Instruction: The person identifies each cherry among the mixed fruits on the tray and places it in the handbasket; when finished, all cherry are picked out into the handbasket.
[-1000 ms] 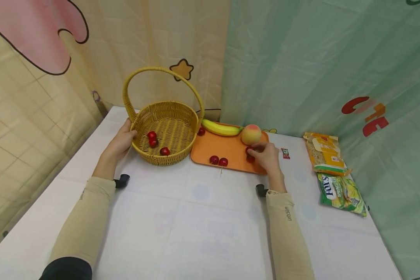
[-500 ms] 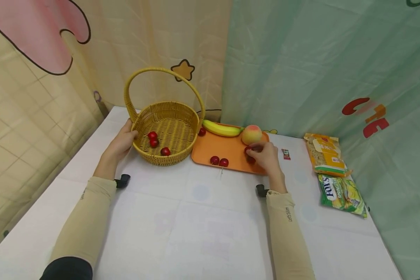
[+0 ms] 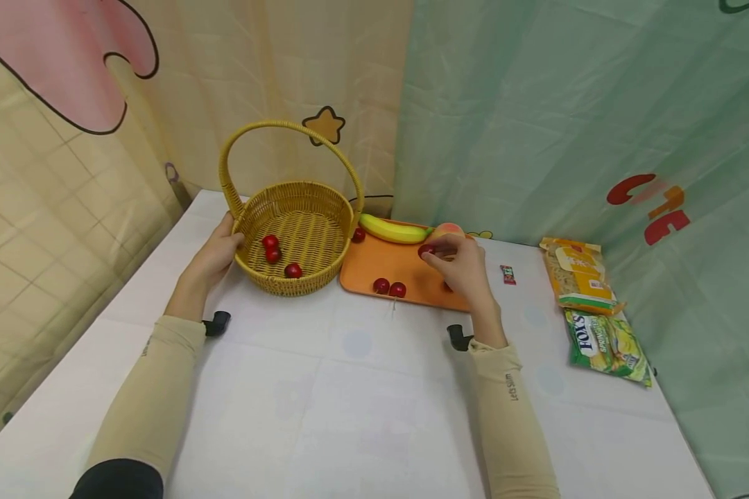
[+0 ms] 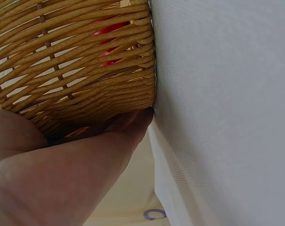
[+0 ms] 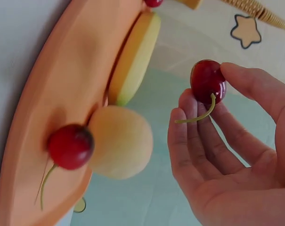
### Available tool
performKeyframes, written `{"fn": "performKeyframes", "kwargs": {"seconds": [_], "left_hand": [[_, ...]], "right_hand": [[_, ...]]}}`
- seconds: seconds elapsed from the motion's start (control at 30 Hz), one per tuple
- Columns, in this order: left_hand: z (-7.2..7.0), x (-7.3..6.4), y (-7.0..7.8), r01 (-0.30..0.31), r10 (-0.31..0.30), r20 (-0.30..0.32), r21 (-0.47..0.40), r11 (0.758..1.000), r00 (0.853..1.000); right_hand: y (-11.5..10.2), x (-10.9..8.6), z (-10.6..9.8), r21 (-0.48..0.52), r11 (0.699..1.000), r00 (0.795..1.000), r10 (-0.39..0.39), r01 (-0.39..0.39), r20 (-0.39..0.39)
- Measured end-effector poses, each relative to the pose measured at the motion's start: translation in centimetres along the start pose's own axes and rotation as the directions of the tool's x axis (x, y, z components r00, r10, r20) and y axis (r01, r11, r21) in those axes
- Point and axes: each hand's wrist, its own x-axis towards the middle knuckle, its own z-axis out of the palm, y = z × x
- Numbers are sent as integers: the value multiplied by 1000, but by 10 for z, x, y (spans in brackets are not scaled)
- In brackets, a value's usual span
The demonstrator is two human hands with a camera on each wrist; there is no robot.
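Observation:
My left hand (image 3: 212, 255) holds the left side of a yellow wicker basket (image 3: 268, 281), thumb at the rim and fingers on its outer wall. Inside the basket lie several dark red cherries (image 3: 273, 255). Above the orange tray (image 3: 406, 265), my right hand (image 3: 465, 270) pinches one cherry (image 5: 207, 81) between thumb and fingertips, its green stem hanging. Another cherry (image 5: 70, 147) lies on the tray near a peach (image 5: 121, 142), mostly behind the hand in the head view. Two cherries (image 3: 390, 287) sit at the tray's front edge, and one (image 3: 358, 235) at its back left.
A banana (image 3: 394, 230) lies along the tray's back edge. Right of the tray is a small wrapped candy (image 3: 508, 274). Farther right lie a yellow snack bag (image 3: 579, 274) and a green candy bag (image 3: 608, 346). Printed curtains (image 3: 537, 125) hang behind the white table (image 3: 324, 402).
My right hand has lifted a cherry off the tray and moved slightly up and left with it. The left hand and the basket stay where they were.

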Motion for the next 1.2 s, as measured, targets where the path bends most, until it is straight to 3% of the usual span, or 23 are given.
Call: {"fn": "performKeyframes", "kwargs": {"seconds": [0.4, 0.57, 0.8, 1.0, 1.2], "left_hand": [[4, -6, 8, 1, -1, 4, -2, 1000, 1000], [6, -7, 10, -3, 3, -2, -12, 1000, 1000], [0, -4, 2, -11, 11, -19, -4, 1000, 1000], [3, -5, 6, -11, 11, -8, -4, 1000, 1000], [8, -12, 18, -7, 7, -3, -22, 1000, 1000]], "right_hand": [[-29, -1, 54, 87, 980, 983, -184, 181, 24], [-53, -1, 75, 117, 963, 965, -253, 244, 67], [-93, 7, 98, 152, 926, 927, -361, 345, 98], [-110, 15, 112, 103, 924, 918, -380, 369, 116], [-103, 12, 116, 86, 924, 920, -379, 372, 101]]}}
